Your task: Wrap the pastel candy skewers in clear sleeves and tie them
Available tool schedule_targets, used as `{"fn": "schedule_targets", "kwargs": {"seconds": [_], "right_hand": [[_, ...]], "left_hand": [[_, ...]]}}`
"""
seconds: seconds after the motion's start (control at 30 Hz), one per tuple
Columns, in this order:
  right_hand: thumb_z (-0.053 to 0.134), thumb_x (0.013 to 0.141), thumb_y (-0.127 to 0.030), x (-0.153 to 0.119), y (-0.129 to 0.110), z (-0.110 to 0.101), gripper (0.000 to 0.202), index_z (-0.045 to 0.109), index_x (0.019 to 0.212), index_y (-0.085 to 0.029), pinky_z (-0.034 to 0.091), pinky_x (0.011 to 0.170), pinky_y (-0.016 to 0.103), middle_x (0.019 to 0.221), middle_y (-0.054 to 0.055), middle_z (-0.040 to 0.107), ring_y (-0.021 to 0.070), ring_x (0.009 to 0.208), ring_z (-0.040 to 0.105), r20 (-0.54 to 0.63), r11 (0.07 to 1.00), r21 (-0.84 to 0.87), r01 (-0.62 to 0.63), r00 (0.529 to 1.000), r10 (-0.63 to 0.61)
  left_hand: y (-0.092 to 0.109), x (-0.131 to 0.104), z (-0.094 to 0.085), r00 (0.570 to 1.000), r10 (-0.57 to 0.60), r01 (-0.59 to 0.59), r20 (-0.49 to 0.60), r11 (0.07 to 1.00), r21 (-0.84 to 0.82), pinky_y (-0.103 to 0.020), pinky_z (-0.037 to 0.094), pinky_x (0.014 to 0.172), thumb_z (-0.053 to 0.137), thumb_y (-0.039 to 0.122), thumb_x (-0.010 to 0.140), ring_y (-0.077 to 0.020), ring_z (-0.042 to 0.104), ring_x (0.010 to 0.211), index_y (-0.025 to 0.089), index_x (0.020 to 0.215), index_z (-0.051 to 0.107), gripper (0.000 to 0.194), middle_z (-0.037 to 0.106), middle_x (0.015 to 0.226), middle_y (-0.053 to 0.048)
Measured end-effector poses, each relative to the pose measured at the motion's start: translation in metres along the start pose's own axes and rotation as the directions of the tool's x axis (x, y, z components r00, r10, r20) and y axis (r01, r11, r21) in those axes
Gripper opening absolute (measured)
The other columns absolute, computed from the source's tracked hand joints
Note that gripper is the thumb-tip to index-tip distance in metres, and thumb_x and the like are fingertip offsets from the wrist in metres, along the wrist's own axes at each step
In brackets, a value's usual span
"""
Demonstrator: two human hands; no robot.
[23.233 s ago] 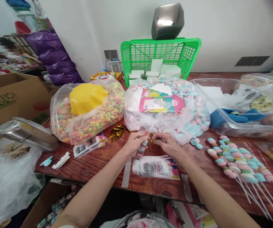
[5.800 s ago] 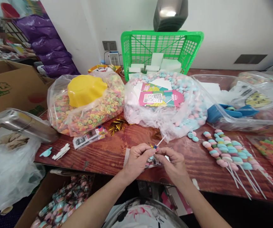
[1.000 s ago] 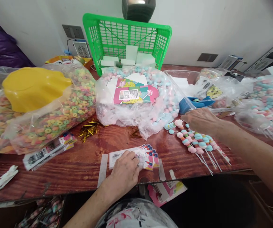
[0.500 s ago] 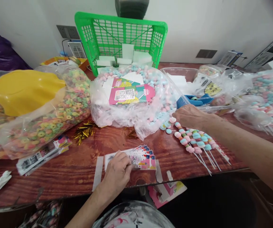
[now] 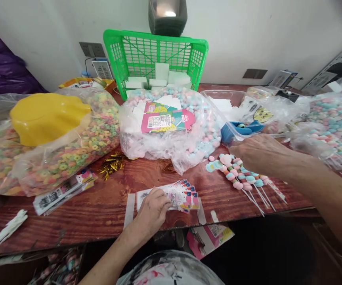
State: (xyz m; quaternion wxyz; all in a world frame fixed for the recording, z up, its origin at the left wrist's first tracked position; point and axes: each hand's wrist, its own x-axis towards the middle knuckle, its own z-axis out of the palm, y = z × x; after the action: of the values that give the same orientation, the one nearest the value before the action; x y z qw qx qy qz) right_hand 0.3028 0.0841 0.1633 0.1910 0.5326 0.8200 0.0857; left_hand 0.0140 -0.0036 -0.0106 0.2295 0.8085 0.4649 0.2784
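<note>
My left hand (image 5: 154, 205) rests on a fanned stack of printed plastic bags (image 5: 188, 194) near the table's front edge. Its fingers are curled, with the thumb pressed against them at the stack. My right hand (image 5: 249, 149) is closed just above the skewers of pink and blue marshmallows (image 5: 243, 174), whose white sticks point toward me. Its fingertips are hidden, so what it may hold cannot be seen. A few loose marshmallows (image 5: 212, 166) lie left of the skewers, beside the large clear bag of marshmallows (image 5: 208, 132).
A green basket (image 5: 155, 37) with white boxes stands behind. On the left is a bag of ring candies (image 5: 78, 158) under a yellow bowl (image 5: 48, 118). Gold ties (image 5: 111, 164) lie at centre left. A clear tub (image 5: 221, 95) holds a blue scoop (image 5: 242, 130).
My right hand has drawn back slightly to the right, and loose marshmallows near it have shifted. The view has tilted a little. My left hand stays on the bags.
</note>
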Motion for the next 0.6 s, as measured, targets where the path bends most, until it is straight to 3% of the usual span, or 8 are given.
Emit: {"fn": "schedule_targets", "kwargs": {"seconds": [0.1, 0.2, 0.47, 0.6], "right_hand": [[0.054, 0.076, -0.005, -0.011, -0.017, 0.003, 0.015, 0.065, 0.079, -0.013, 0.034, 0.055, 0.028, 0.071, 0.012, 0.066, 0.0223, 0.064, 0.063, 0.132, 0.988, -0.096, 0.120, 0.986, -0.106], [0.055, 0.075, -0.004, -0.015, -0.032, 0.015, 0.015, 0.065, 0.082, -0.013, 0.038, 0.059, 0.029, 0.078, 0.013, 0.067, 0.0246, 0.074, 0.066, 0.175, 0.984, -0.086, 0.156, 0.975, -0.139], [0.052, 0.076, -0.001, -0.017, -0.039, 0.027, 0.016, 0.063, 0.080, -0.011, 0.040, 0.062, 0.029, 0.081, 0.015, 0.068, 0.0235, 0.077, 0.066, 0.118, 0.991, -0.044, 0.128, 0.985, -0.122], [0.047, 0.077, -0.002, -0.020, -0.040, 0.035, 0.022, 0.065, 0.084, -0.012, 0.039, 0.059, 0.029, 0.083, 0.016, 0.069, 0.0251, 0.076, 0.065, 0.035, 0.997, -0.015, 0.072, 0.997, -0.071]], "left_hand": [[-0.001, 0.004, -0.002, 0.999, -0.054, 0.053, 0.000, 0.996, -0.070, -0.027, 0.042, 0.069, 0.056, 0.015, 0.085, -0.0160, 0.056, 0.076, 0.018, 0.073, 0.069, 0.017, 0.063, 0.075, -0.004], [0.001, 0.006, -0.006, 0.999, -0.039, 0.040, 0.025, 0.996, -0.073, -0.027, 0.042, 0.070, 0.056, 0.018, 0.087, -0.0162, 0.056, 0.077, 0.018, 0.077, 0.070, 0.017, 0.063, 0.078, -0.004], [0.000, 0.001, 0.003, 0.995, 0.100, -0.102, 0.028, 0.992, 0.074, -0.029, 0.042, 0.071, 0.048, 0.013, 0.089, -0.0175, 0.050, 0.080, 0.018, 0.087, 0.070, 0.022, 0.060, 0.082, -0.006], [-0.002, 0.006, 0.004, 1.000, 0.031, -0.031, 0.004, 1.000, 0.005, -0.029, 0.042, 0.070, 0.054, 0.015, 0.086, -0.0163, 0.053, 0.076, 0.018, 0.077, 0.071, 0.020, 0.061, 0.076, -0.005]]}}
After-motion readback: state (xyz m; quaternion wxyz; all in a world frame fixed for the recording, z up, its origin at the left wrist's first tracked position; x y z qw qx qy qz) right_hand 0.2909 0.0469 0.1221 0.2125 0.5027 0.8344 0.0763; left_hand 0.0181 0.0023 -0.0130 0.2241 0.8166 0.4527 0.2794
